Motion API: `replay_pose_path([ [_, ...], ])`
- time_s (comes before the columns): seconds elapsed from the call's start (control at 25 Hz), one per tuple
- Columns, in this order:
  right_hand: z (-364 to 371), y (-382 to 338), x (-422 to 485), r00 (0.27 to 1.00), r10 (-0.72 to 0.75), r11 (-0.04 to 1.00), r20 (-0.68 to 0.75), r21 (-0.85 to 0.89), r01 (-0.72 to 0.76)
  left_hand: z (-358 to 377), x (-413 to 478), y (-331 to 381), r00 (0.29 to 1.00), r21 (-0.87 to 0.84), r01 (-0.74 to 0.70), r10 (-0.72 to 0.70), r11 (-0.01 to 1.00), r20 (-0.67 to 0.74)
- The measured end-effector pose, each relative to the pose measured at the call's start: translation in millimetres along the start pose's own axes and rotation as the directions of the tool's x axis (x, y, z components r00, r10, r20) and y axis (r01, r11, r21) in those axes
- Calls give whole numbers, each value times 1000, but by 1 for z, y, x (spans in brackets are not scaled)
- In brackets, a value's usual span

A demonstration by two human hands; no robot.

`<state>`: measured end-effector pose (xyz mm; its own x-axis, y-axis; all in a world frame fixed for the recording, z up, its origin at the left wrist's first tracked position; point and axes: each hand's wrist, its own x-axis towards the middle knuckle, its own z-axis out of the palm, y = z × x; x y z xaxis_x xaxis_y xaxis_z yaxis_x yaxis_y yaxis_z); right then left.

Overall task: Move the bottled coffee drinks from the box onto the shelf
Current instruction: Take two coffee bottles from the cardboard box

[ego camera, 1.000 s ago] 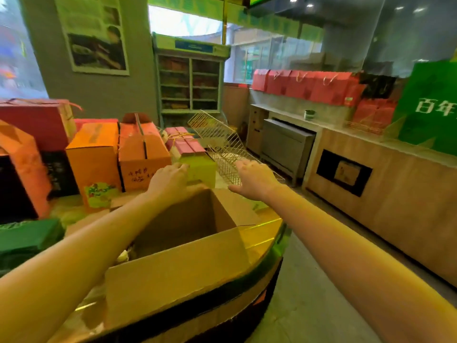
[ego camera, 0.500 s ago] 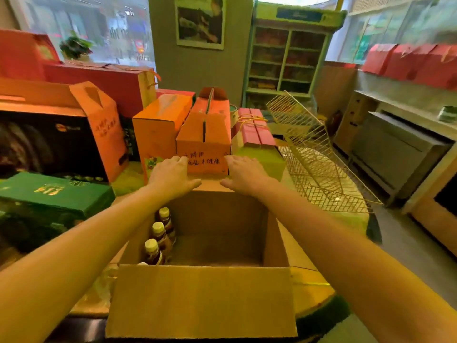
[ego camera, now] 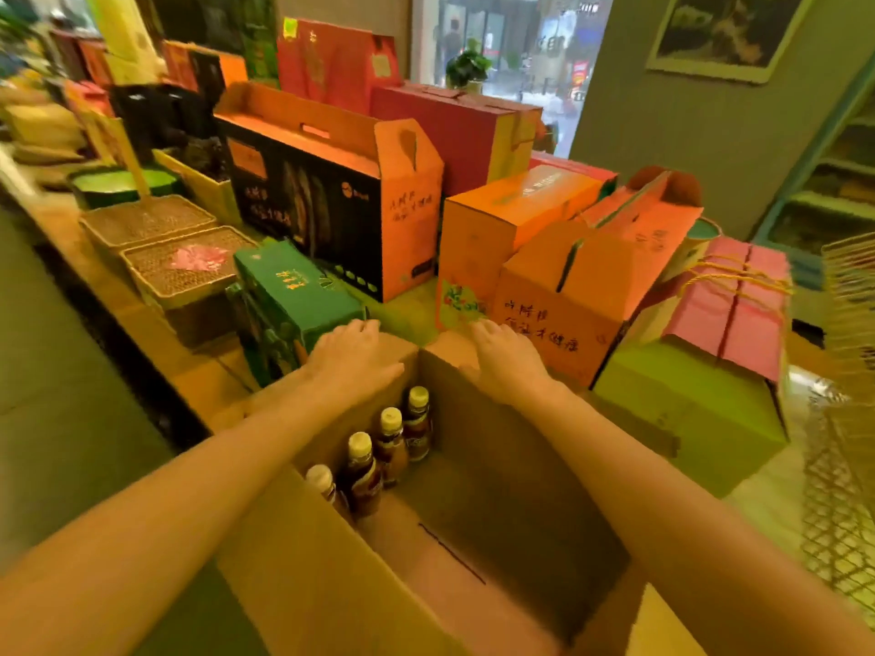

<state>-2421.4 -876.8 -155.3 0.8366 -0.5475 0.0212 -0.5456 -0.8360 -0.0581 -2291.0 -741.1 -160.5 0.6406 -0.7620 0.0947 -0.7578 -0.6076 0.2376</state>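
Note:
An open brown cardboard box (ego camera: 497,513) stands in front of me on the display counter. Several bottled coffee drinks (ego camera: 364,480) with pale caps stand upright in a row along its left inner wall; the other side of the box floor is bare. My left hand (ego camera: 352,359) lies palm down over the far left rim, just above the furthest bottle. My right hand (ego camera: 509,362) grips the far right rim the same way. Neither hand touches a bottle.
Orange gift boxes (ego camera: 568,295) and a pink-topped green box (ego camera: 700,371) crowd the far and right sides. A green box (ego camera: 293,295) and woven baskets (ego camera: 184,267) sit to the left. A wire rack (ego camera: 847,419) is at the right edge, a green shelf unit (ego camera: 833,182) behind it.
The view has swung to the left and down, so the bottles and the box floor show fully. Both hands have stayed on the box's far rim.

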Motion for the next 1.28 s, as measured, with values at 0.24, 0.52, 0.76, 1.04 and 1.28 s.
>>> replay_pose_path([
  [0.24,85,17,16,986,-145,884,77,458,94,77,-32,25,901,-394,384,-433,835,-39],
  [0.52,178,7,36,984,-97,610,152,790,-62,162,-15,45,694,-652,551,-720,522,11],
  [0.76,232,-17,56,993,59,490,99,864,-115,218,12,52,492,-755,575,-871,315,12],
  [1.04,244,-15,65,989,148,565,-17,822,-71,233,23,48,409,-749,592,-912,298,-40],
  [1.28,215,-4,52,986,163,538,-33,841,-61,215,10,55,479,-757,570,-878,319,-9],
])
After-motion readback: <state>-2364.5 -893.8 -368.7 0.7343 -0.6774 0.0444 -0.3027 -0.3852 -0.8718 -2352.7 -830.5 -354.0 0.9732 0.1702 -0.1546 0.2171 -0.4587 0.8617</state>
